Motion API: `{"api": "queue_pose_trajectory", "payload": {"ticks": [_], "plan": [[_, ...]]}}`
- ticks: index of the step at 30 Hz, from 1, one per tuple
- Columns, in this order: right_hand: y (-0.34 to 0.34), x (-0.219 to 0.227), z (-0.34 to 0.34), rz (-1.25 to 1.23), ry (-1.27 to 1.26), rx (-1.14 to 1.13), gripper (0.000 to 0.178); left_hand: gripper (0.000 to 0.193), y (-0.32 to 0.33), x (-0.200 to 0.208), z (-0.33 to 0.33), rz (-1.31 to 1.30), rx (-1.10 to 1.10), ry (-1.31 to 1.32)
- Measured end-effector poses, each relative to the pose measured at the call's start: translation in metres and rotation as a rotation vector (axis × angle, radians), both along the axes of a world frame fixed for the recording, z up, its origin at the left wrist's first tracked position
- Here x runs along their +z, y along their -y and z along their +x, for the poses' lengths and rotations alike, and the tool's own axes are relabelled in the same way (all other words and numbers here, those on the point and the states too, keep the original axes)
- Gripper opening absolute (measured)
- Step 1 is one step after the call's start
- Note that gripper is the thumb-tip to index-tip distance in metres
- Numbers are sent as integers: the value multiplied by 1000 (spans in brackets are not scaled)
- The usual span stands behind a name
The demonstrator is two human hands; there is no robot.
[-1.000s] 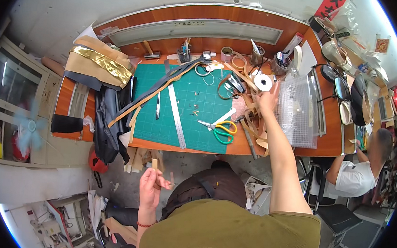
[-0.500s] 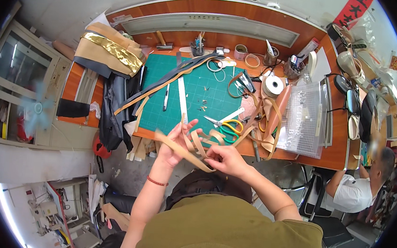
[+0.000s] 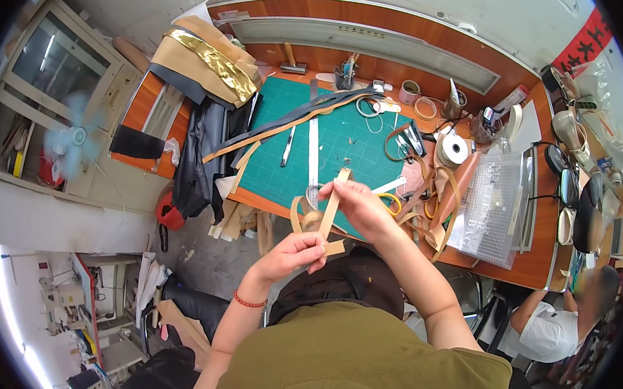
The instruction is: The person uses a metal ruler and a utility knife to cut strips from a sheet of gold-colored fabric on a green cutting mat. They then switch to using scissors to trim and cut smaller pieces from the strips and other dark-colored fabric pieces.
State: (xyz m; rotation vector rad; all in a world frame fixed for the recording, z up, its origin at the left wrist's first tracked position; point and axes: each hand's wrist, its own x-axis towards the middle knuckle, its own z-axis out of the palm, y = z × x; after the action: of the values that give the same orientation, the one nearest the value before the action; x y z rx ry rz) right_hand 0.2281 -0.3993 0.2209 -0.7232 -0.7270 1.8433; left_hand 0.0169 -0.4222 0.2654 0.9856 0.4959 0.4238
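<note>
A long tan leather-like strip [image 3: 331,212] is stretched between my hands just off the table's front edge. My left hand [image 3: 291,257] pinches its lower part, with a short end poking out beside the fingers. Higher up and closer to the table, my right hand [image 3: 360,206] grips the same strip between thumb and fingers. More of the strip hangs in loose curls to the left. Beyond the right hand, the yellow handle of the scissors [image 3: 395,205] shows; the hand hides most of them. A white ruler [image 3: 314,148] lies on the green cutting mat [image 3: 273,177].
Dark and tan strips [image 3: 288,120] cross the mat, near a pen [image 3: 287,148]. To the right are a white spool [image 3: 452,150] and a clear gridded sheet [image 3: 490,207]. Folded material [image 3: 205,60] is piled at left. A person in white [image 3: 550,317] sits at right.
My right hand has moved up toward the mat and my left hand down, pulling the strip straight between them. The view has shifted, so the table appears farther right.
</note>
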Motion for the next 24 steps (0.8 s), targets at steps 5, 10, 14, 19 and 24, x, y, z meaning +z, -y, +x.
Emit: {"api": "queue_pose_trajectory", "payload": {"ticks": [5, 10, 14, 19, 24], "plan": [[-21, 18, 10, -216, -319, -223, 31, 19, 15, -1, -35, -7, 122, 11], [-32, 51, 24, -185, -324, -453, 32, 22, 46, -21, -73, -109, 222, 51], [-27, 54, 29, 76, -326, -335, 36, 25, 57, -19, -77, -104, 448, 4], [-13, 74, 15, 184, -273, -373, 46, 21, 37, -17, -68, 400, 625, -340], [13, 88, -40, 366, -71, -353, 58, 17, 11, 22, -17, 771, 881, -660]]}}
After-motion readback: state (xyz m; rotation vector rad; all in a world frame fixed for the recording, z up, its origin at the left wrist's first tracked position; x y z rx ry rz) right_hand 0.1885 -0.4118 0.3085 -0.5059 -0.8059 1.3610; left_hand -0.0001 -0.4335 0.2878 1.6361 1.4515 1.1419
